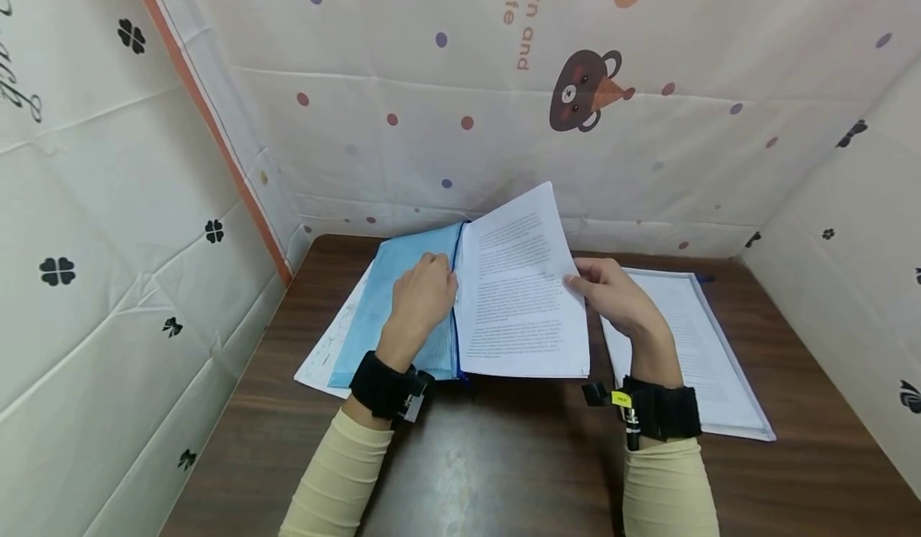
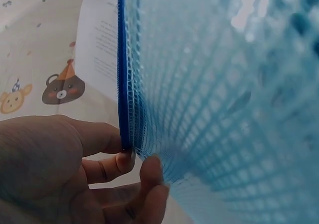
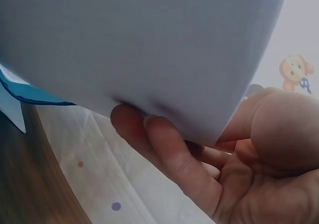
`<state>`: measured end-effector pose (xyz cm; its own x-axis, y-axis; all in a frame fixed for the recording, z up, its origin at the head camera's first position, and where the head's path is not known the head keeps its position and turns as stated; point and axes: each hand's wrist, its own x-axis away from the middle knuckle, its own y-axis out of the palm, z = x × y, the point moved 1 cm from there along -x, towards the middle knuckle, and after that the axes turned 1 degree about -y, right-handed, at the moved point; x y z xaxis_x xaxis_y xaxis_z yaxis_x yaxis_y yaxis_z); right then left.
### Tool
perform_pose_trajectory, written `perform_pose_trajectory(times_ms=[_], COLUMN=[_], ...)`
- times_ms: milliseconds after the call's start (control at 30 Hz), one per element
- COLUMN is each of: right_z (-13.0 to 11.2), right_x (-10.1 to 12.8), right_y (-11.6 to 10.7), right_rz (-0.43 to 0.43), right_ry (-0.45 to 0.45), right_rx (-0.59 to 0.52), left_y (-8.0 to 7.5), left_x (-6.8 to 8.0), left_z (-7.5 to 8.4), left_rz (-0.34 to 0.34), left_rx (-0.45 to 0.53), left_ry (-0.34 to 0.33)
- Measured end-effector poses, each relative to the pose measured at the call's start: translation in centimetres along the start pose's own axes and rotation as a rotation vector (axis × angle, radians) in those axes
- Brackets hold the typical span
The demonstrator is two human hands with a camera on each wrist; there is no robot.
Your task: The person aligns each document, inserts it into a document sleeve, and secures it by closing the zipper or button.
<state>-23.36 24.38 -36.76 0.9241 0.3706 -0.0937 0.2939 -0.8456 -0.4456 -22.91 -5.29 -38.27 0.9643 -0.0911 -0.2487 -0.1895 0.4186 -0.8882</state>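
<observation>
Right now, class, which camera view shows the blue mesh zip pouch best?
The head view: the blue mesh zip pouch shows almost whole on the table, the left hand gripping its zip edge. The left wrist view shows only blurred close-up mesh and the dark blue zip; the right wrist view catches just a blue sliver.

Both forearms are covered by snug, pale cream sleeves with fine ribbing, ending just short of the wrists. A broad black strap wraps each wrist. The strap at the left hand (image 1: 420,301) carries a small black-and-silver fitting. The strap at the right hand (image 1: 612,297) bears a small yellow label and a dark clip-like part. Both hands are bare.
</observation>
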Motion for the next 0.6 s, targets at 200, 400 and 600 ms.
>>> perform_pose_trajectory(times_ms=[200, 400, 600], right_z=[0.01, 0.08, 0.05], right_x=[0.22, 0.44, 0.70], right_y=[-0.16, -0.36, -0.49], right_rz=[-0.042, -0.068, -0.022], right_ry=[0.010, 0.004, -0.036], right_rx=[-0.004, 0.007, 0.060], left_y=[0.14, 0.11, 0.20], left_x=[-0.06, -0.14, -0.08], left_z=[-0.16, -0.20, -0.02], left_rz=[0.012, 0.021, -0.002], left_rx=[0.000, -0.007, -0.014], left_ry=[-0.017, -0.046, -0.032])
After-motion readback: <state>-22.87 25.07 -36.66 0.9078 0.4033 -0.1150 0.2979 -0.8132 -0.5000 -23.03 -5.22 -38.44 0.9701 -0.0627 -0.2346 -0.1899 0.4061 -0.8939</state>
